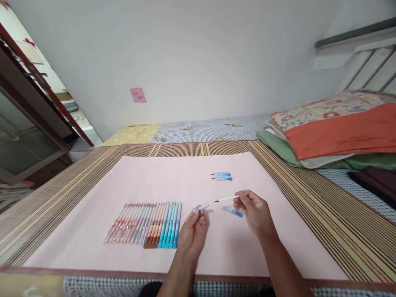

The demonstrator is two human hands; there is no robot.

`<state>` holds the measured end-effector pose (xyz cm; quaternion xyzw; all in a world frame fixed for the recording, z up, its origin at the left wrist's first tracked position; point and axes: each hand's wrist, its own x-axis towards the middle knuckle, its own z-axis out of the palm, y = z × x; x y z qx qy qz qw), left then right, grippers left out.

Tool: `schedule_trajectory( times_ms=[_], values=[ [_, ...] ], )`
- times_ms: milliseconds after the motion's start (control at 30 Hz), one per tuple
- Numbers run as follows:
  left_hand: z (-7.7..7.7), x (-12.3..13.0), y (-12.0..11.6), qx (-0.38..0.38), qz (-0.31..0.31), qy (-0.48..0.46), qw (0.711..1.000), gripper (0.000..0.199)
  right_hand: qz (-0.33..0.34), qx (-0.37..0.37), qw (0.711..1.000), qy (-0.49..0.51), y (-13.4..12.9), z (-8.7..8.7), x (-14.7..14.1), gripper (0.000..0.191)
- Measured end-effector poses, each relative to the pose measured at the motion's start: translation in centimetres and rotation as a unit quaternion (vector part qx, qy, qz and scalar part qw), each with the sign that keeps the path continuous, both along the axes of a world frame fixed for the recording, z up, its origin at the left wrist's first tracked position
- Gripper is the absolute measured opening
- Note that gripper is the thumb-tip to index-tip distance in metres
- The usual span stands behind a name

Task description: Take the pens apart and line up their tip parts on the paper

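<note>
My left hand (194, 231) is closed around a short light-blue pen cap (203, 207), held at a slant with its end pointing right. Between the fingertips of my right hand (252, 208) is a thin white pen refill (227, 199), its dark tip aimed left toward the cap but apart from it. A blue pen barrel (233, 212) lies on the pink sheet just below the refill. Farther back, several blue pen parts with dark tips (223, 178) lie side by side. To the left of my left hand is a row of capped pens (168, 225) in blue, brown-orange and clear pinkish colours.
The pink sheet (148, 177) covers much of a striped mat (287, 210). Folded bedding (337, 132) is piled at the right, near a radiator (371, 68). A pink note (137, 95) is on the wall behind, and a glass-panelled door (24, 132) stands at left.
</note>
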<state>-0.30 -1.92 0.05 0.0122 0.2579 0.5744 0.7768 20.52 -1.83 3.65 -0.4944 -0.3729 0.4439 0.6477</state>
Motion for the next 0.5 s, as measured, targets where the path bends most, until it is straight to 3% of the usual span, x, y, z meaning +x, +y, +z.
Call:
schedule_trajectory(
  times_ms=[200, 367, 500],
  values=[
    [0.4, 0.0, 0.1, 0.016, 0.029, 0.03, 0.999, 0.008, -0.014, 0.022, 0.993, -0.111, -0.8, 1.2, -2.1, 0.043],
    [0.9, -0.1, -0.1, 0.044, 0.029, 0.06, 0.997, 0.011, -0.002, 0.024, 0.991, -0.133, -1.1, 1.5, -2.4, 0.042],
    [0.9, -0.3, 0.0, 0.045, 0.031, 0.067, 0.996, 0.011, -0.041, 0.03, 0.992, -0.119, -1.1, 1.7, -1.5, 0.039]
  ],
)
